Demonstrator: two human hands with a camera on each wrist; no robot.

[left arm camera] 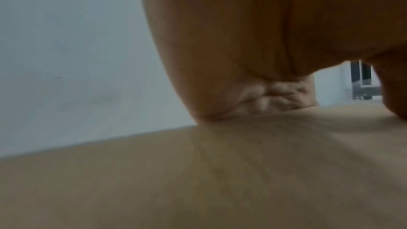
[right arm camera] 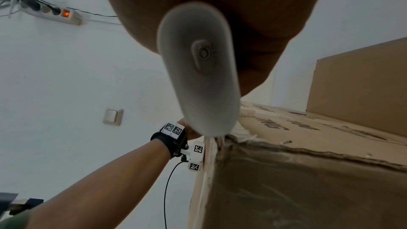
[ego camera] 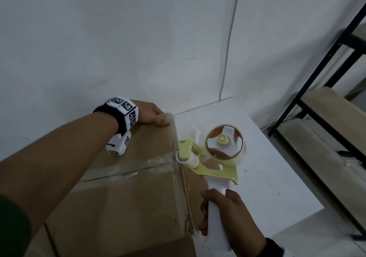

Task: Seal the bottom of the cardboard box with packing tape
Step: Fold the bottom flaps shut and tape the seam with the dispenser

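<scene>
Upturned cardboard box (ego camera: 118,187) on the white table (ego camera: 277,177), its bottom flaps facing up. My left hand (ego camera: 152,115) lies on the far right corner of the box, fingers hooked over the edge there, steadying it; the left wrist view shows the palm (left arm camera: 253,93) bearing on plain matte board. My right hand (ego camera: 219,213) is wrapped fully round the white handle (ego camera: 216,217) of the tape dispenser (ego camera: 213,157), which sits at the right edge of the box, its roller (ego camera: 187,157) against that edge where the centre seam ends.

Step in hand, as I judge it: finishing the strip along the centre seam. A band of clear tape (ego camera: 134,169) already covers the seam from the left to the right edge; a further glossy strip appears to run along the right edge itself. The next move calls for carrying the tape a short way down the right side wall, then tilting the dispenser so its blade cuts the film, and pressing the tail flat. Whether the film is already cut I cannot tell.

Materials: brown corrugated board, dull, its right lower edge ragged and torn in the right wrist view (right arm camera: 308,151); glossy, faintly wrinkled transparent tape; a pale yellow plastic frame carrying a round tape roll (ego camera: 225,142) on a white hub; smooth white oval handle butt (right arm camera: 198,70).
</scene>
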